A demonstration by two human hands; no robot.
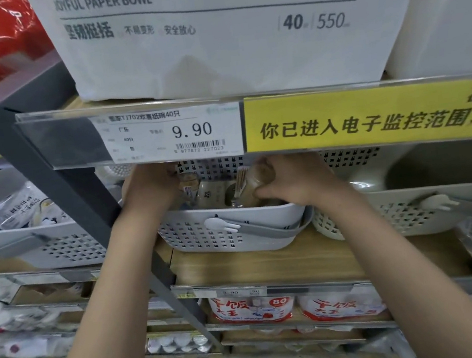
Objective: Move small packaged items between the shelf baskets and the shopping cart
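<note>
Both hands inside middle white basket (230, 233). Right hand (292, 180) grips brown packet (255, 186); left hand (151, 184) grip: cannot tell.

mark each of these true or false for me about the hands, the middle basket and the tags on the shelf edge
1. Both hands reach into the middle basket. True.
2. The right hand has its grip on a brownish packaged item. True.
3. The price tag above the basket reads 19.90. False: it reads 9.90.
4. The yellow sign sits to the left of the price tag. False: it is to the right.
5. The left hand is partly hidden under the shelf edge. True.
</note>
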